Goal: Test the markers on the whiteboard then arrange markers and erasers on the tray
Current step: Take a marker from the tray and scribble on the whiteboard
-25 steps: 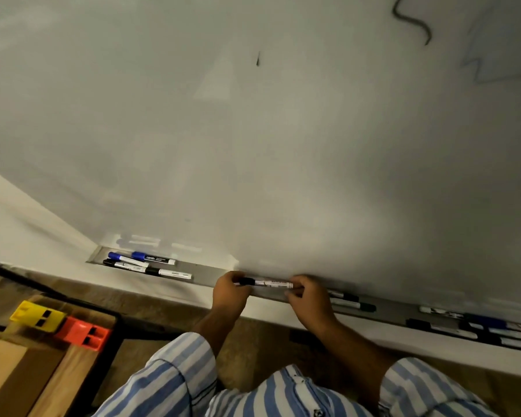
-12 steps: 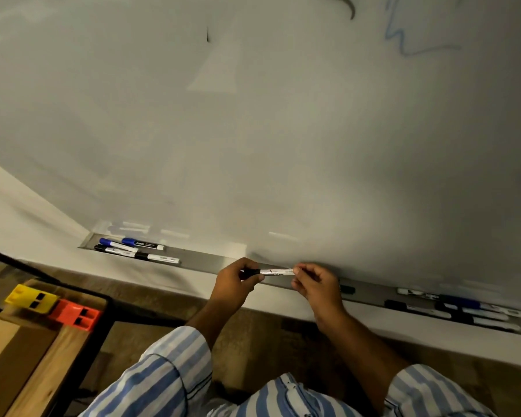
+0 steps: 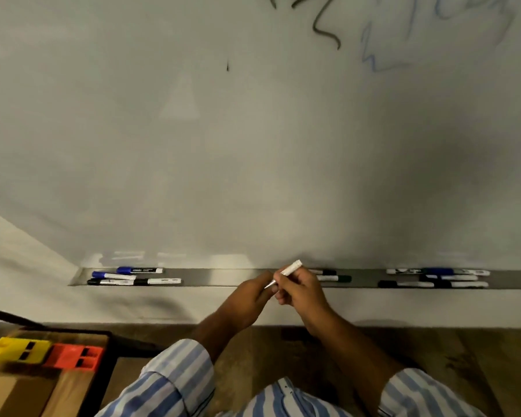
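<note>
Your right hand (image 3: 301, 288) pinches a white marker (image 3: 290, 269) in curled fingers, its tip pointing down-left toward your left hand (image 3: 250, 296). That hand's fingers are curled close at the tip; whether they grip a cap is hidden. Both hands hover just before the tray (image 3: 223, 276), covering part of two markers (image 3: 333, 275) behind them. More markers lie left (image 3: 133, 276) and right (image 3: 436, 277), labels blurred.

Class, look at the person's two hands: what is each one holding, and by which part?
The right hand grips a marker round its white barrel. The left hand is curled by its tip, probably round the pulled-off cap, which is hidden.
</note>
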